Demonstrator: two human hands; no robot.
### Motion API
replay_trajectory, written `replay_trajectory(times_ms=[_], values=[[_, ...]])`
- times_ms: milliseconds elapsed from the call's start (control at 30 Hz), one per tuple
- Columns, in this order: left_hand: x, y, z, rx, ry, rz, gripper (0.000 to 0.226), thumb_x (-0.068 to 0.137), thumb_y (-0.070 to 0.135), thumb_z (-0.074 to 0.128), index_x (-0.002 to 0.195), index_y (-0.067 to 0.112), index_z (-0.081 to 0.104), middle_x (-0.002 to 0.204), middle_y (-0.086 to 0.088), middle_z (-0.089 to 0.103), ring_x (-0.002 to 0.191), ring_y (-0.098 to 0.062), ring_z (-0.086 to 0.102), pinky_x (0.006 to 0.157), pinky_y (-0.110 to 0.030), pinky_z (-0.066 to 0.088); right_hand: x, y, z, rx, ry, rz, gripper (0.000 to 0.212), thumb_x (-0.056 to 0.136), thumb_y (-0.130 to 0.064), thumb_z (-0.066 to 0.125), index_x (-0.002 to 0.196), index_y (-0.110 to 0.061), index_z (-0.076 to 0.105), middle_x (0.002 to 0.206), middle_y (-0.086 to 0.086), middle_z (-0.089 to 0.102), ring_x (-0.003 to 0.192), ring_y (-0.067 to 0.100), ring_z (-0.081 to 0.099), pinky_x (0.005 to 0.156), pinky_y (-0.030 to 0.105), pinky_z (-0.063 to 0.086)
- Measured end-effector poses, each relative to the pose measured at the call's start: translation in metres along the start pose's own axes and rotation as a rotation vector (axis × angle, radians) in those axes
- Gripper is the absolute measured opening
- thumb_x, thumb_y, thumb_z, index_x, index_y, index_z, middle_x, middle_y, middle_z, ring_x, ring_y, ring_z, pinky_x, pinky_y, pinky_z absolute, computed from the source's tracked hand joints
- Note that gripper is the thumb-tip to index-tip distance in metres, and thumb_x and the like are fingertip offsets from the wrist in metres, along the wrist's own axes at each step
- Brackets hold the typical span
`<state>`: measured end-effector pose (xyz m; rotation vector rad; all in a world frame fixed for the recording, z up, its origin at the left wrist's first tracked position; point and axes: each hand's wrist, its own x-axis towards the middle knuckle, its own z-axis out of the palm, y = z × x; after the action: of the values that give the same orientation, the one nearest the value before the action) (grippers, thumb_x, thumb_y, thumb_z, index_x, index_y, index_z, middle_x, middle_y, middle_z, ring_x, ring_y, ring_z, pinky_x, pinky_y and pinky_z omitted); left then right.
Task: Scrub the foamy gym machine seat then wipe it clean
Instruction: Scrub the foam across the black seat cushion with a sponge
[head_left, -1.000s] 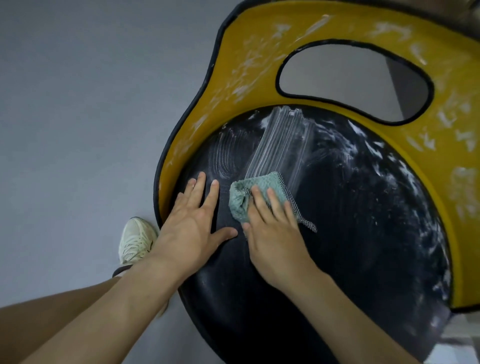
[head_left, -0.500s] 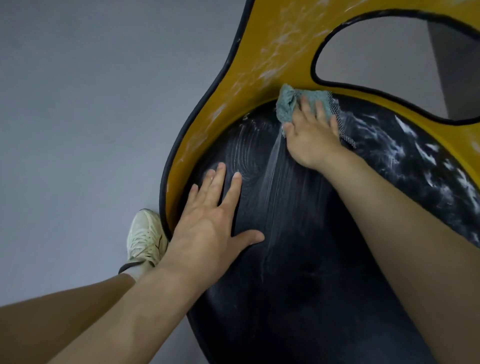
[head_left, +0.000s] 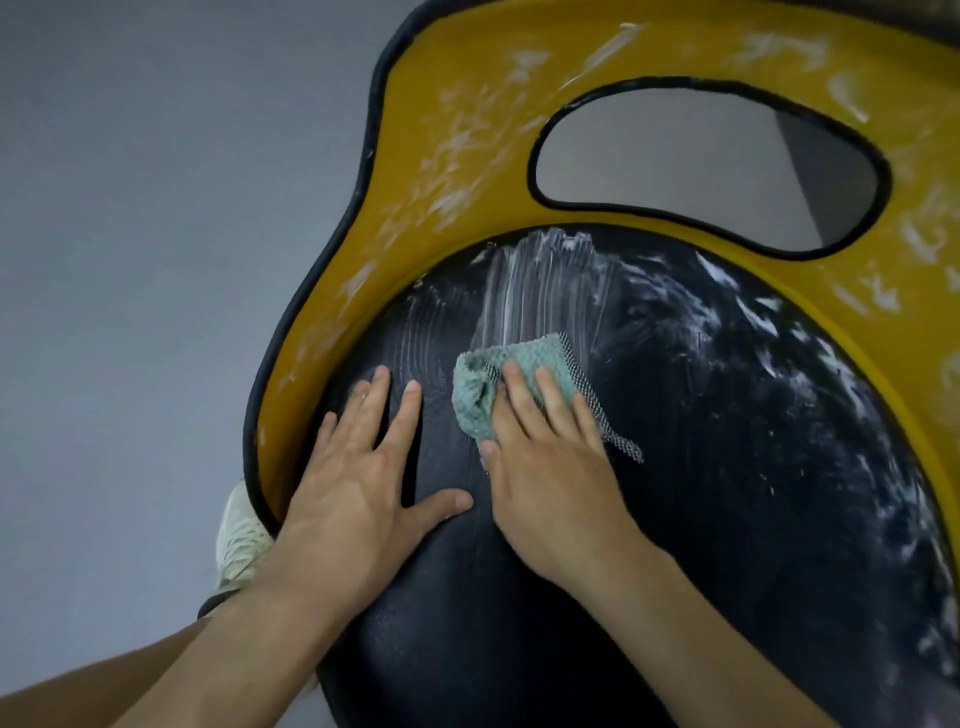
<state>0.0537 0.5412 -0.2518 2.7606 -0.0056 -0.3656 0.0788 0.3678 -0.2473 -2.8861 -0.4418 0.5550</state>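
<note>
Back toward me comes my right hand (head_left: 550, 467): half a second ago it was up against the yellow surround (head_left: 441, 156), and now it sits near the middle-left of the black seat pad (head_left: 727, 493), with a fresh striped foam streak (head_left: 540, 286) above it. That hand lies flat, fingers straight and pressing down on the teal cloth (head_left: 483, 400). I am not gripping it, only pinning it under my fingers, thumb alongside its near edge. My left hand (head_left: 358, 478) has hardly shifted; it rests spread and flat on the pad just beside the right one, bracing me and holding nothing.

The cloth looks soft, light and floppy, bunched on its left, with a mesh edging (head_left: 597, 410) trailing out to the right. I judge it will slide easily on the wet pad, so steady downward pressure across its middle should keep it from rolling up. The pad looks smooth and probably slick where it is soapy.

Foam smears lie thick across the right half of the pad and all over the yellow surround, so much scrubbing is left. An oval cut-out (head_left: 701, 166) in the surround could catch the cloth. My own left hand blocks strokes to the left. Below the seat edge are my pale shoe (head_left: 241, 540) and the grey floor (head_left: 156, 260).
</note>
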Motion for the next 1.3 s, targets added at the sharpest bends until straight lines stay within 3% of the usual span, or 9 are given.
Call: replay_trajectory(times_ms=[233, 367, 467, 600, 800, 900, 1033, 1167, 1300], values=[[-0.001, 0.0, 0.003, 0.01, 0.014, -0.018, 0.105, 0.085, 0.079, 0.039, 0.155, 0.032, -0.023, 0.161, 0.006, -0.036, 0.146, -0.009, -0.035, 0.118, -0.03, -0.019, 0.113, 0.047, -0.044, -0.042, 0.028, 0.067, 0.058, 0.11, -0.042, 0.013, 0.163, -0.024, 0.0, 0.17, -0.006, -0.014, 0.156, 0.02, -0.015, 0.126, 0.047, -0.006], [0.0, 0.0, 0.003, 0.024, 0.001, -0.017, 0.105, 0.085, 0.08, 0.037, 0.153, 0.033, -0.027, 0.159, 0.005, -0.04, 0.144, -0.01, -0.038, 0.118, -0.031, -0.02, 0.162, 0.053, -0.052, 0.022, 0.141, 0.132, 0.056, 0.109, -0.037, 0.019, 0.163, -0.019, 0.016, 0.171, -0.001, 0.007, 0.157, 0.025, -0.001, 0.126, 0.05, -0.002], [0.001, 0.0, 0.002, 0.051, -0.013, -0.012, 0.106, 0.082, 0.084, 0.032, 0.153, 0.032, -0.027, 0.159, 0.005, -0.04, 0.144, -0.01, -0.038, 0.116, -0.03, -0.022, 0.149, 0.016, -0.039, 0.003, 0.188, -0.029, 0.057, 0.105, -0.036, 0.02, 0.156, -0.016, 0.035, 0.164, 0.005, 0.032, 0.154, 0.027, 0.019, 0.126, 0.048, 0.009], [0.002, -0.002, 0.006, 0.038, -0.003, 0.004, 0.11, 0.064, 0.09, 0.004, 0.153, 0.033, -0.026, 0.161, 0.004, -0.036, 0.145, -0.01, -0.036, 0.116, -0.03, -0.02, 0.134, -0.038, -0.02, 0.022, 0.185, -0.307, 0.047, 0.102, -0.029, 0.032, 0.136, -0.012, 0.061, 0.153, 0.006, 0.049, 0.148, 0.027, 0.032, 0.124, 0.045, 0.015], [0.0, -0.001, 0.005, 0.034, 0.004, -0.009, 0.11, 0.071, 0.093, 0.012, 0.154, 0.033, -0.026, 0.161, 0.003, -0.036, 0.146, -0.01, -0.035, 0.118, -0.031, -0.019, 0.132, -0.018, -0.031, -0.049, 0.131, -0.413, 0.047, 0.11, -0.034, 0.031, 0.152, -0.018, 0.044, 0.162, -0.002, 0.036, 0.153, 0.02, 0.022, 0.126, 0.039, 0.012], [-0.001, 0.0, 0.002, 0.046, -0.002, -0.019, 0.105, 0.085, 0.082, 0.034, 0.155, 0.031, -0.025, 0.16, 0.003, -0.037, 0.146, -0.011, -0.035, 0.12, -0.032, -0.018, 0.142, 0.005, -0.047, -0.064, 0.122, -0.311, 0.049, 0.11, -0.036, 0.028, 0.156, -0.021, 0.036, 0.164, 0.001, 0.032, 0.152, 0.022, 0.024, 0.124, 0.04, 0.014], [-0.001, -0.001, 0.002, 0.038, -0.009, -0.006, 0.104, 0.086, 0.08, 0.036, 0.155, 0.031, -0.025, 0.159, 0.004, -0.039, 0.144, -0.01, -0.037, 0.119, -0.032, -0.019, 0.143, 0.091, -0.066, -0.005, 0.199, -0.017, 0.052, 0.108, -0.034, 0.027, 0.153, -0.01, 0.038, 0.16, 0.014, 0.037, 0.147, 0.032, 0.032, 0.122, 0.045, 0.023], [-0.001, -0.001, 0.002, 0.046, -0.023, -0.017, 0.103, 0.087, 0.08, 0.033, 0.155, 0.03, -0.027, 0.158, 0.003, -0.041, 0.145, -0.012, -0.038, 0.12, -0.034, -0.019, 0.127, 0.141, -0.064, -0.013, 0.215, 0.146, 0.056, 0.11, -0.034, 0.025, 0.159, -0.007, 0.027, 0.167, 0.011, 0.024, 0.153, 0.031, 0.018, 0.126, 0.045, 0.013], [-0.003, -0.003, 0.001, 0.073, -0.054, -0.011, 0.101, 0.088, 0.079, 0.03, 0.155, 0.029, -0.027, 0.158, 0.001, -0.042, 0.145, -0.014, -0.038, 0.121, -0.035, -0.018, 0.131, 0.111, -0.054, 0.0, 0.219, 0.245, 0.054, 0.111, -0.032, 0.023, 0.161, -0.013, 0.019, 0.17, 0.003, 0.01, 0.156, 0.029, 0.005, 0.126, 0.047, 0.001]])
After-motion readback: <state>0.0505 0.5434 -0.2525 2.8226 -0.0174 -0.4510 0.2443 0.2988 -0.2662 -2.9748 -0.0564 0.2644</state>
